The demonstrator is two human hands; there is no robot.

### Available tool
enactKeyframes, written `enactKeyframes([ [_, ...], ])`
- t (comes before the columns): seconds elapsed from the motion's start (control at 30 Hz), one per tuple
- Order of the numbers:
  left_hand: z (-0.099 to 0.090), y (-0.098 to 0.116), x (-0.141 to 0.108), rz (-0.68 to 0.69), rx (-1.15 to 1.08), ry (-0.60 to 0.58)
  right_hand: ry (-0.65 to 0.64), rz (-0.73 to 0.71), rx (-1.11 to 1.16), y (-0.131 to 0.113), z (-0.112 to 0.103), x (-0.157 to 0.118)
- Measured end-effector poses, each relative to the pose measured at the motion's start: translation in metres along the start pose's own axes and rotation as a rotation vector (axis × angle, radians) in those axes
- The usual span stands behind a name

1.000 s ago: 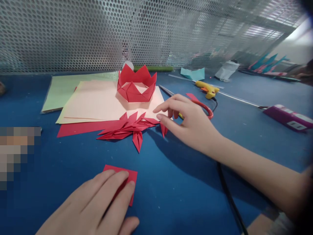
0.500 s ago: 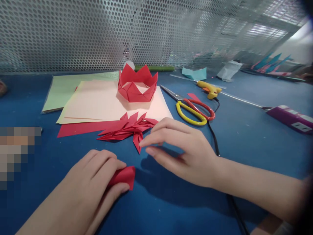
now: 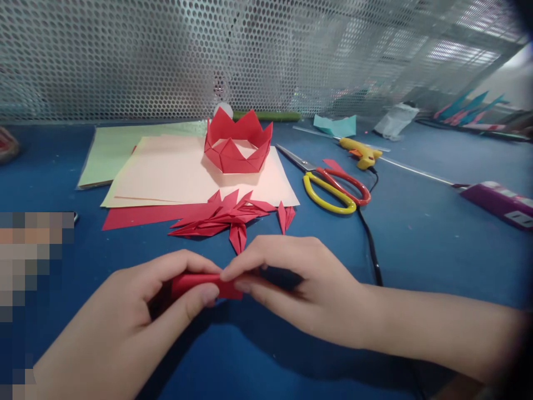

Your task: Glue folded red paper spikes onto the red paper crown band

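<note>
A small folded piece of red paper (image 3: 195, 281) is held between both hands, low over the blue table. My left hand (image 3: 154, 311) pinches its left part between thumb and fingers. The thumb and forefinger of my right hand (image 3: 303, 283) close on its right end. Just beyond my fingers lies a pile of pointed red folded pieces (image 3: 227, 214), with one small pointed piece (image 3: 285, 216) to its right. A red paper ring with points (image 3: 238, 147) stands on cream sheets (image 3: 158, 172) behind the pile.
Scissors (image 3: 333, 189) with yellow and red handles lie right of the sheets. Behind them are a yellow glue gun (image 3: 361, 152) with a black cable (image 3: 370, 250) and a blue-green paper piece (image 3: 335, 125). A purple object (image 3: 497, 203) sits at the right; green sheets (image 3: 108, 155) lie back left.
My right hand has moved down and left from beside the pile and now grips the red paper. My left hand has raised and turned the paper slightly. The small pointed piece has come into view.
</note>
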State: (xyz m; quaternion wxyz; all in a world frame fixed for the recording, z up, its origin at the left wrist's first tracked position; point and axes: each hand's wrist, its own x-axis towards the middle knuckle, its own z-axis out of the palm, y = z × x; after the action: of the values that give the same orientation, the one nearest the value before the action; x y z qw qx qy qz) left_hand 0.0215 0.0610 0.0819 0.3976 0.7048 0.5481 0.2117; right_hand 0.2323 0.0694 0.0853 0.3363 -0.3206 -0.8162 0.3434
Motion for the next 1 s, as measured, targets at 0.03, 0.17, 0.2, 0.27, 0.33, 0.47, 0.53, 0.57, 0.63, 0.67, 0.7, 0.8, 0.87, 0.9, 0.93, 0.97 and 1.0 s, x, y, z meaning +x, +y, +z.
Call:
enactKeyframes([
  [0.03, -0.0001, -0.0003, 0.001, -0.042, -0.049, 0.002, 0.013, 0.037, 0.014, -0.0003, -0.0003, 0.0008],
  [0.17, 0.0011, -0.001, 0.0039, -0.102, -0.157, 0.006, 0.013, 0.185, 0.093, -0.001, 0.002, 0.0037],
  [0.2, 0.0015, -0.0008, 0.0042, -0.088, -0.158, 0.005, -0.005, 0.21, 0.136, -0.0011, 0.0031, 0.0041],
  [0.27, 0.0021, 0.0001, 0.0044, -0.067, -0.141, -0.006, -0.047, 0.245, 0.235, -0.0011, 0.0053, 0.0046],
  [0.33, 0.0022, 0.0009, 0.0043, -0.075, -0.127, -0.017, -0.069, 0.274, 0.311, -0.0008, 0.0067, 0.0049],
  [0.47, 0.001, 0.0008, 0.0044, -0.064, -0.14, 0.005, -0.044, 0.317, 0.354, 0.0011, 0.0073, 0.0059],
  [0.53, 0.0002, 0.0003, 0.0047, -0.056, -0.155, 0.02, -0.027, 0.308, 0.34, 0.0019, 0.007, 0.0061],
  [0.57, 0.0, 0.0002, 0.0048, -0.058, -0.163, 0.022, -0.023, 0.301, 0.33, 0.0022, 0.0069, 0.006],
  [0.63, -0.0003, 0.0005, 0.0054, -0.062, -0.177, 0.009, -0.027, 0.293, 0.308, 0.0021, 0.0066, 0.0056],
  [0.67, -0.0003, 0.0009, 0.0059, -0.062, -0.184, 0.004, -0.031, 0.29, 0.303, 0.0019, 0.0065, 0.0054],
  [0.7, -0.0001, 0.0015, 0.0064, -0.06, -0.189, -0.003, -0.035, 0.287, 0.297, 0.0015, 0.0064, 0.0052],
  [0.8, 0.0011, 0.0027, 0.0071, -0.057, -0.182, -0.012, -0.038, 0.274, 0.283, -0.0003, 0.0066, 0.0048],
  [0.87, 0.0024, 0.0025, 0.006, -0.052, -0.16, -0.029, -0.046, 0.283, 0.286, -0.0019, 0.007, 0.0048],
  [0.9, 0.0031, 0.0021, 0.005, -0.047, -0.152, -0.04, -0.048, 0.303, 0.286, -0.0026, 0.0071, 0.0049],
  [0.93, 0.0038, 0.0015, 0.0037, -0.041, -0.15, -0.049, -0.048, 0.333, 0.281, -0.0032, 0.0073, 0.0051],
  [0.97, 0.0044, 0.0008, 0.0025, -0.037, -0.149, -0.054, -0.044, 0.37, 0.271, -0.0037, 0.0073, 0.0052],
  [1.0, 0.0048, 0.0, 0.0014, -0.035, -0.148, -0.057, -0.039, 0.404, 0.261, -0.0038, 0.0073, 0.0054],
])
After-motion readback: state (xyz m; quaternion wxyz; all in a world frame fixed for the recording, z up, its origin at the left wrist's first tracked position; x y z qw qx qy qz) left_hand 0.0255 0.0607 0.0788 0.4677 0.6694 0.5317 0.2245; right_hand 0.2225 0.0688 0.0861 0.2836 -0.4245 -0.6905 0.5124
